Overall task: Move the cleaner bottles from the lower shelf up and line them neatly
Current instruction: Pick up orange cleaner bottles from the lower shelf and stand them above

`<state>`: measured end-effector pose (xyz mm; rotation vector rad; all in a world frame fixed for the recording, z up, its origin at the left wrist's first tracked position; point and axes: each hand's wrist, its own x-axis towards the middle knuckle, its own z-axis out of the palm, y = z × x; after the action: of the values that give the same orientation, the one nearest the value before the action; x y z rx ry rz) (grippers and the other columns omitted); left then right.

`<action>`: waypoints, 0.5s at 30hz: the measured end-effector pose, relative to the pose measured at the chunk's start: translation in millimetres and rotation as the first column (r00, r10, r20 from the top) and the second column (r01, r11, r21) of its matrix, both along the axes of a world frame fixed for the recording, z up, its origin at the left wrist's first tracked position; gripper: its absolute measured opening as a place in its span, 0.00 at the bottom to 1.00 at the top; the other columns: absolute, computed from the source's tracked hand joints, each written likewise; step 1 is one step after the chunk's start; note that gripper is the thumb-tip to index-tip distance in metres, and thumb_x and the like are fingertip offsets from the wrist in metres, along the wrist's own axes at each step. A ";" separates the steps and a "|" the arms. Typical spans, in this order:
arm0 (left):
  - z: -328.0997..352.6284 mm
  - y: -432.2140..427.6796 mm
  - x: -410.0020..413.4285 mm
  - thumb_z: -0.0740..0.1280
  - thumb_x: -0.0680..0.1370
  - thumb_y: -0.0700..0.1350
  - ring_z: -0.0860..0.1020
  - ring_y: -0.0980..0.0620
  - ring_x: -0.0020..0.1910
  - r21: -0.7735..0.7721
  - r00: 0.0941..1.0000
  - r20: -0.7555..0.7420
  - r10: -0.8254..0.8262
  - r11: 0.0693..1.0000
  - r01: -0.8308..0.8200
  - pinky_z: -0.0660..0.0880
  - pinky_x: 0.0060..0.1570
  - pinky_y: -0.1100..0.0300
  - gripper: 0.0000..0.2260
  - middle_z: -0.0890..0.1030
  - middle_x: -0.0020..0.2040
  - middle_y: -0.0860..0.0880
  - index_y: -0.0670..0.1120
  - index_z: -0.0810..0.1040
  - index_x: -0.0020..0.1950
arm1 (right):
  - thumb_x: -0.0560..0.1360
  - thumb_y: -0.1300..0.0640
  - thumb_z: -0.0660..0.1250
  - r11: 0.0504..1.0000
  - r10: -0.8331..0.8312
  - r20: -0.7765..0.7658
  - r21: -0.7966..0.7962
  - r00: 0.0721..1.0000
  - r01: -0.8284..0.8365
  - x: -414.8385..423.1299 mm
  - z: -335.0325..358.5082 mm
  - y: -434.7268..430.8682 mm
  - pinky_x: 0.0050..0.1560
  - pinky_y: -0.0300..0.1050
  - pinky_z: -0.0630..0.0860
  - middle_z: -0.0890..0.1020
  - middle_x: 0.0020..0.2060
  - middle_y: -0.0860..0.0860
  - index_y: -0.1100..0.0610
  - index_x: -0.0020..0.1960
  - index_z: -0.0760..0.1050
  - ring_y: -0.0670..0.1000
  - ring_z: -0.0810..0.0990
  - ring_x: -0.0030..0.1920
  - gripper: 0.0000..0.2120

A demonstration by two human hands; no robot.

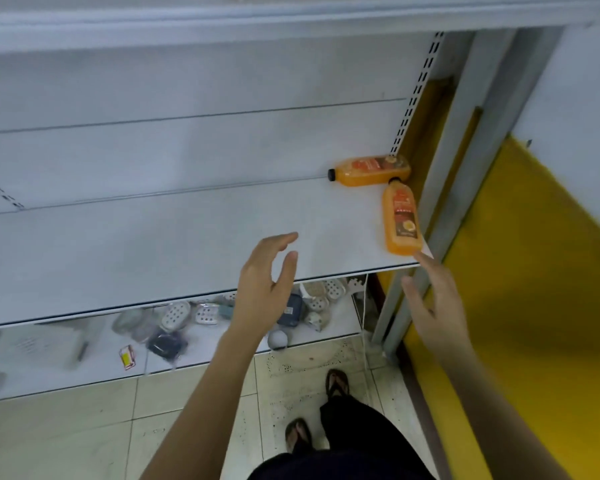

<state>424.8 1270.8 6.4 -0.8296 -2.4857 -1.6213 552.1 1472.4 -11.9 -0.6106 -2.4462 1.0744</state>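
Nearest in, sandalled feet (336, 382) on speckled floor tiles (84, 438). Both hands are up. The left hand (267, 289) has its fingers loosely curved and spread, holding nothing. The right hand (433, 299) has straight fingers, tips right at the near bottle (400, 220); contact is too close to call. The lower shelf (42, 375) carries a jumble of white perforated soap dishes (175, 315) and blurred small goods. On the smooth white metal upper shelf (153, 244), at its right end, the near bottle is orange plastic and lies flat, long axis front-to-back, black cap rearward. The cap meets the far bottle (371, 170), which lies sideways along the back panel, cap pointing left.
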 end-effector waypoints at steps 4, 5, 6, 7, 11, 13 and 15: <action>-31.2 36.8 -8.1 0.60 0.79 0.43 0.74 0.55 0.53 -0.129 0.994 0.093 -0.055 0.989 0.066 0.63 0.50 0.81 0.13 0.76 0.57 0.48 0.43 0.75 0.62 | 0.79 0.54 0.59 0.994 -0.072 0.193 -0.062 0.978 0.086 -3.6 -33.7 20.9 0.67 0.47 0.61 0.67 0.70 0.54 0.57 0.72 0.63 0.52 0.63 0.71 0.22; -37.0 48.7 -10.5 0.61 0.79 0.42 0.75 0.54 0.54 -0.151 0.990 0.120 -0.074 0.984 0.092 0.64 0.50 0.79 0.13 0.76 0.58 0.47 0.43 0.75 0.63 | 0.79 0.54 0.59 0.991 -0.080 0.223 -0.083 0.972 0.101 -7.7 -38.5 28.2 0.68 0.48 0.62 0.67 0.70 0.54 0.57 0.72 0.62 0.52 0.63 0.71 0.22; -42.6 60.4 -12.8 0.61 0.79 0.41 0.75 0.53 0.54 -0.164 0.985 0.146 -0.094 0.979 0.118 0.64 0.50 0.76 0.13 0.75 0.59 0.47 0.43 0.74 0.63 | 0.78 0.55 0.60 0.988 -0.086 0.244 -0.101 0.966 0.114 -12.7 -43.0 36.0 0.68 0.49 0.62 0.66 0.71 0.54 0.57 0.72 0.62 0.53 0.63 0.71 0.23; -47.5 72.1 -15.2 0.61 0.79 0.41 0.75 0.52 0.55 -0.173 0.979 0.171 -0.114 0.975 0.143 0.64 0.50 0.74 0.13 0.75 0.59 0.46 0.43 0.74 0.64 | 0.78 0.55 0.60 0.984 -0.090 0.270 -0.123 0.959 0.127 -18.9 -46.7 44.3 0.68 0.50 0.62 0.66 0.71 0.55 0.57 0.72 0.62 0.53 0.63 0.71 0.23; -65.6 109.6 -29.1 0.61 0.80 0.42 0.74 0.53 0.58 -0.235 0.945 0.294 -0.141 0.948 0.214 0.64 0.50 0.71 0.14 0.74 0.62 0.47 0.45 0.72 0.66 | 0.77 0.54 0.64 0.966 -0.109 0.311 -0.192 0.944 0.175 -54.8 -52.4 82.1 0.66 0.55 0.66 0.66 0.69 0.57 0.57 0.72 0.61 0.55 0.65 0.68 0.26; -74.5 120.2 -38.4 0.60 0.80 0.43 0.74 0.53 0.59 -0.276 0.931 0.345 -0.115 0.936 0.218 0.65 0.51 0.70 0.15 0.73 0.63 0.47 0.47 0.71 0.67 | 0.76 0.52 0.66 0.966 -0.092 0.286 -0.206 0.954 0.155 -76.4 -48.8 99.3 0.58 0.46 0.70 0.71 0.61 0.55 0.58 0.69 0.65 0.51 0.71 0.60 0.24; -81.6 127.1 -49.7 0.60 0.80 0.44 0.73 0.53 0.60 -0.309 0.923 0.379 -0.066 0.931 0.193 0.65 0.51 0.69 0.15 0.72 0.64 0.47 0.47 0.70 0.67 | 0.76 0.54 0.66 0.960 -0.054 0.298 -0.248 0.953 0.132 -98.6 -47.9 111.7 0.47 0.35 0.70 0.74 0.52 0.50 0.56 0.63 0.69 0.43 0.75 0.49 0.17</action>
<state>375.0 1397.9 -75.2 -0.8042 -3.1022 -1.5207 453.6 1584.2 -59.8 -1.0246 -2.4983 1.3703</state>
